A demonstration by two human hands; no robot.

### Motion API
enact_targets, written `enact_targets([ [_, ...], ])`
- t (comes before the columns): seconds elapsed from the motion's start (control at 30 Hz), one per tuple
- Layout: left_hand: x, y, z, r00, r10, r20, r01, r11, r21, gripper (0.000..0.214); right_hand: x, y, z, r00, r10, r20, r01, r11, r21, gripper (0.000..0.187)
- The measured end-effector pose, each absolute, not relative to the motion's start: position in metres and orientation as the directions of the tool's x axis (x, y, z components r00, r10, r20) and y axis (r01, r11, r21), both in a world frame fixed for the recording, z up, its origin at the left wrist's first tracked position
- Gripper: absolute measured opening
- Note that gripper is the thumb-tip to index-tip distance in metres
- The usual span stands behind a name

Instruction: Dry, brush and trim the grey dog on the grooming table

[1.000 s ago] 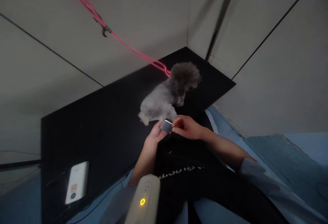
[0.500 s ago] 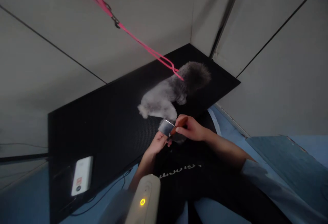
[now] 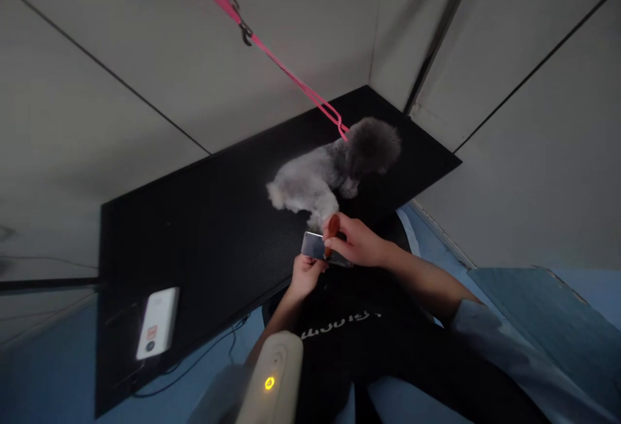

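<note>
A small grey dog (image 3: pixel 305 178) with a darker, fluffy head is on the black ribbed tabletop (image 3: pixel 218 217), its head toward the right. My right hand (image 3: pixel 356 239) grips the reddish-brown handle of a slicker brush (image 3: pixel 314 246). The brush's wide metal head lies just below the dog's near hind leg (image 3: pixel 323 207). At the lower left edge of that head is my left hand (image 3: pixel 309 272), its fingers closed together. What they pinch is hidden by the brush. A pink loop leash (image 3: pixel 295 81) runs from the dog's neck up to a metal clip.
A white phone-like device (image 3: pixel 159 320) lies on the table's near left corner. A dark cable (image 3: pixel 194 379) hangs by the front edge. Pale walls (image 3: pixel 145 55) stand behind the table. A pale device with a yellow light (image 3: pixel 272 372) is close below me.
The brush handle has turned more upright in my right hand, and its head has tilted flatter. My left hand has shifted slightly right and down relative to the brush. The dog's head has turned slightly.
</note>
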State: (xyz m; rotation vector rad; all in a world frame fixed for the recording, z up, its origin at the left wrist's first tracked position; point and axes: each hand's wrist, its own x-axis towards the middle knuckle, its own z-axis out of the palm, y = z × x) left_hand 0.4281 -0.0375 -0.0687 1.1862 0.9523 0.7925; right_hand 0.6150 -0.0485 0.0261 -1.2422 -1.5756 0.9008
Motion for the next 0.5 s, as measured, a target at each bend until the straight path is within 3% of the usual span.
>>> enact_targets([
  [0.1,0.433,-0.040,-0.072,0.348,0.919,-0.183,0.005,0.193,0.981,0.012,0.615,-0.045,0.031,0.066,0.972,0.227,0.383,0.185,-0.905,0.013],
  [0.23,0.435,-0.042,-0.075,0.319,0.929,-0.189,0.055,0.180,0.982,0.018,0.614,-0.046,0.036,-0.113,0.983,0.146,0.447,0.181,-0.876,0.008],
  [0.37,0.433,-0.043,-0.074,0.373,0.905,-0.202,0.058,0.195,0.979,0.018,0.617,-0.046,0.040,0.027,0.981,0.190,0.517,0.149,-0.843,0.011],
  [0.5,0.425,-0.044,-0.078,0.478,0.846,-0.236,0.042,0.246,0.968,0.035,0.620,-0.046,0.040,-0.184,0.972,0.147,0.487,0.220,-0.845,0.009],
])
